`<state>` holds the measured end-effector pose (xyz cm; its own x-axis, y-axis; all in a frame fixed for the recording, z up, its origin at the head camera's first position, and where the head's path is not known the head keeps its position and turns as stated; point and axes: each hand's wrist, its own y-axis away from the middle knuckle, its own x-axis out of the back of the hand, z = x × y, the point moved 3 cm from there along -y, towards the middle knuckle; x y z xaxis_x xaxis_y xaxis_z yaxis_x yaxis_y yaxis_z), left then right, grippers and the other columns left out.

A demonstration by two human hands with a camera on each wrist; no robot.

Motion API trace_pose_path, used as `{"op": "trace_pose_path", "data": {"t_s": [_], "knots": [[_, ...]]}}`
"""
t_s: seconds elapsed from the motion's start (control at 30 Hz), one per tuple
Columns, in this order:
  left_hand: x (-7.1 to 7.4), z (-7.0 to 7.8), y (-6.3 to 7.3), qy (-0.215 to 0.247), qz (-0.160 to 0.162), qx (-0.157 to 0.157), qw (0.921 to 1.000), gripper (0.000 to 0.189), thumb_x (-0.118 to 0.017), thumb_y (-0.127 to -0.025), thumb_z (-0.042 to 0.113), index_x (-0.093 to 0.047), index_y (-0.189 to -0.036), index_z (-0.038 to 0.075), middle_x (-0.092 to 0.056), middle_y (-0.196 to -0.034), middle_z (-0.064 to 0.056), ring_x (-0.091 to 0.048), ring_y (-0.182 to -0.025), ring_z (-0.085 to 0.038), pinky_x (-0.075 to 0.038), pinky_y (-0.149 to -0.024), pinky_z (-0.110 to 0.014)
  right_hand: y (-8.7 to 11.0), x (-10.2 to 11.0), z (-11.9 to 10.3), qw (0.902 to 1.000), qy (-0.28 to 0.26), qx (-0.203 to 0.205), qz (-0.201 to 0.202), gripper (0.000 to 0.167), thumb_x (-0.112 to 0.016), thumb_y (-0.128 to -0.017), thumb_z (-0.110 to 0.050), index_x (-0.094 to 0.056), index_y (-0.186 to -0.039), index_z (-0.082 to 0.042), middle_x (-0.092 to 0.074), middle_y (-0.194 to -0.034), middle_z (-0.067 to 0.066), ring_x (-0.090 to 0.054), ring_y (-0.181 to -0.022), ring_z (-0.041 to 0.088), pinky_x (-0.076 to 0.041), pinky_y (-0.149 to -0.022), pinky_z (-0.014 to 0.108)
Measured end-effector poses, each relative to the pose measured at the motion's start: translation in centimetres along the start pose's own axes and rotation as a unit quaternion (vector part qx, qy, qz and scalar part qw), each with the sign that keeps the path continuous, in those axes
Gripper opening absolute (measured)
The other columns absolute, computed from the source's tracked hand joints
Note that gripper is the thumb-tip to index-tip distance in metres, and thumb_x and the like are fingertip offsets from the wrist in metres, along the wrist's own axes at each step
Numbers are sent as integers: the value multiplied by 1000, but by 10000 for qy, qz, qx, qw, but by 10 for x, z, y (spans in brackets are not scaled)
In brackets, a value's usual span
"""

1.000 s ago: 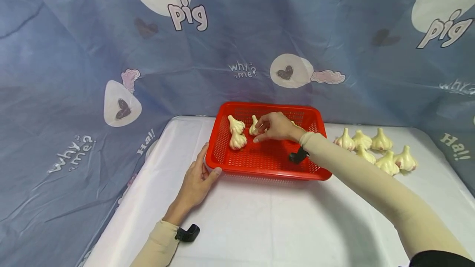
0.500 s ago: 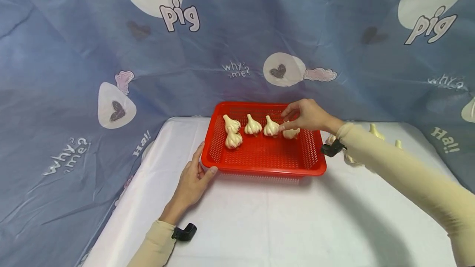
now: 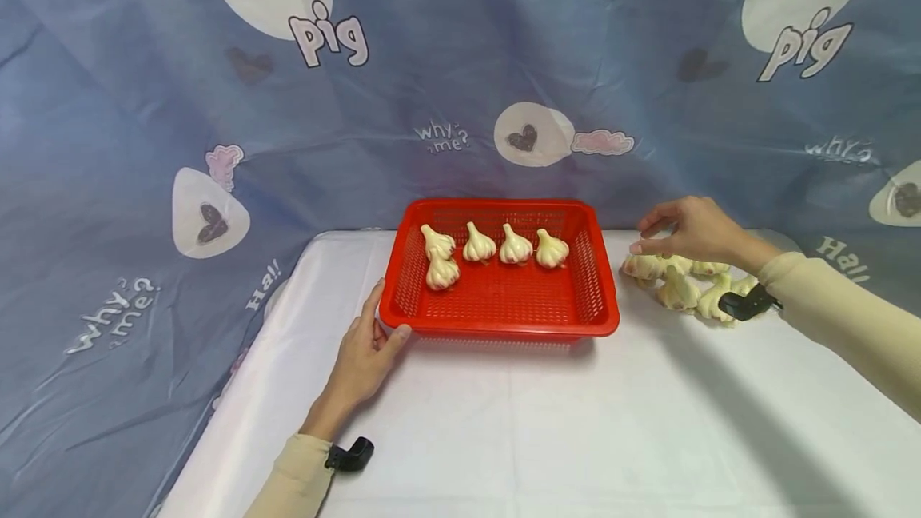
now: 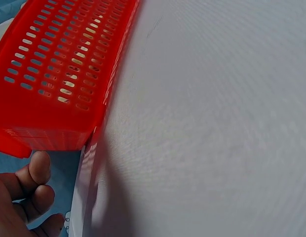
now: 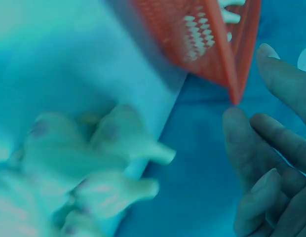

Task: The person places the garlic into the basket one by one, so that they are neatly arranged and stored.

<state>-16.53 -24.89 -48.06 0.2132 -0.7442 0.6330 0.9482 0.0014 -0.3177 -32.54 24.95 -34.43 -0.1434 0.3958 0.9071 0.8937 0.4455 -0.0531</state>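
Observation:
A red perforated plastic basket [image 3: 504, 332] holds several garlic bulbs [image 3: 516, 246]: two touch at the left, the others stand in a row along the back. My left hand [image 3: 360, 362] rests against the basket's front left corner, index finger along the side and thumb at the front rim. In the left wrist view, three of its fingertips [image 4: 40, 168] show just below the basket [image 4: 49, 108]. My right hand [image 3: 694, 230] is in the air over a group of garlic bulbs [image 3: 676, 288] on the table, fingers loosely bent and holding nothing. Its arm partly hides that group.
A white cloth covers the table [image 3: 547, 430]. Behind and to the left hangs a blue printed sheet [image 3: 432, 62], close to the basket's back edge. In the right wrist view the bulbs [image 5: 118, 138] lie near the table's edge and look blurred.
From inside the basket my right hand has moved right, out over the bulbs on the table. Several bulbs it hid in the basket now show. The left hand has stayed at the corner.

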Motion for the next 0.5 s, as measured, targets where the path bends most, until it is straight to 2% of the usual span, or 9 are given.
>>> {"op": "trace_pose_path", "data": {"t_s": [0.17, 0.37, 0.5], "knots": [[1, 0, 2, 5, 4, 23, 10000, 86, -76, -98, 31, -28, -169, 25, -54, -73, 0, -49, -67, -13, -41, -64, -29, 22, 4, 22, 9997, 112, -174, -144, 40, -89, -86, -40, -80, -109, -9, -82, -102, 6, -76, -75, 15, -51, -75, 29], [1, 2, 2, -16, 43, -45, 10000, 86, -77, -97, 29, -30, -169, 22, -53, -73, 1, -48, -66, -12, -41, -63, -28, 44, 0, 44, 9993, 269, -249, -116, 40, -90, -85, -38, -81, -109, -7, -82, -100, 6, -75, -84, 19, -54, -76, 34], [0, 3, 1, -25, 60, -74, 10000, 87, -77, -97, 29, -29, -169, 22, -52, -73, 1, -48, -67, -12, -41, -63, -28, 54, -5, 55, 9988, 429, -223, -95, 39, -89, -86, -38, -81, -108, -7, -82, -98, 3, -75, -84, 20, -55, -78, 40]]}}
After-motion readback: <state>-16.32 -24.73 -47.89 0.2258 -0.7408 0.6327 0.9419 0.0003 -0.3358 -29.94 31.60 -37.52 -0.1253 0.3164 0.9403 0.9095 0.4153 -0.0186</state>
